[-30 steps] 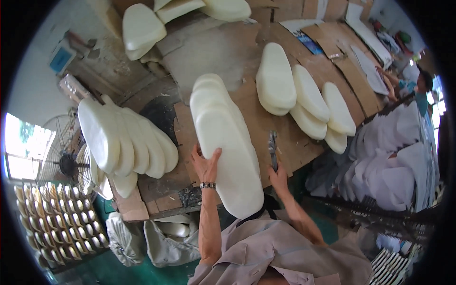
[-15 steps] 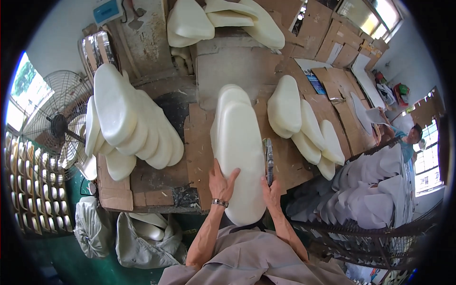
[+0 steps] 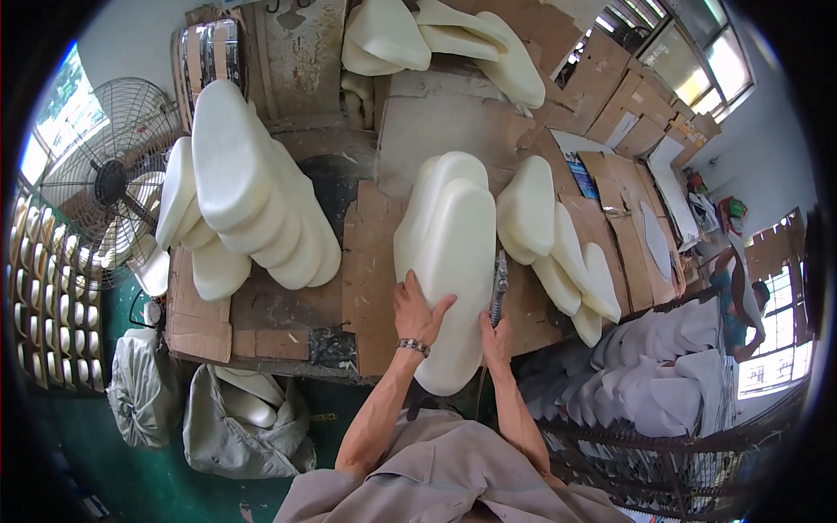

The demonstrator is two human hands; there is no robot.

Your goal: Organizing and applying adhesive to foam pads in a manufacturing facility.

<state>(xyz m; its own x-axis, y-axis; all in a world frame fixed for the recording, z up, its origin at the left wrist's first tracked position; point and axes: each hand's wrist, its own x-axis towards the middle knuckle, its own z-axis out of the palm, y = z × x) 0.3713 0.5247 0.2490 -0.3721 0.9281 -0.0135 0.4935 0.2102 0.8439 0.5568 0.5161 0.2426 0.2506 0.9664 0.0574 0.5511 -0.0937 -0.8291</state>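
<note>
My left hand [image 3: 420,315], fingers spread, on a cream rounded piece [image 3: 460,253], near left side; my right hand [image 3: 497,338], closed round a grey tool [image 3: 500,283], at right.

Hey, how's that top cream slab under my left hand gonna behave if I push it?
The top cream slab will probably stay stiff, since its outline shows no obvious sag. It may slide, being smooth-faced and laid over similar slabs. Its rounded edges could let it rock.

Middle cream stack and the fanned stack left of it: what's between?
Head view: brown cardboard, and a dark patch farther back, separate the fanned stack from the middle stack.
</note>
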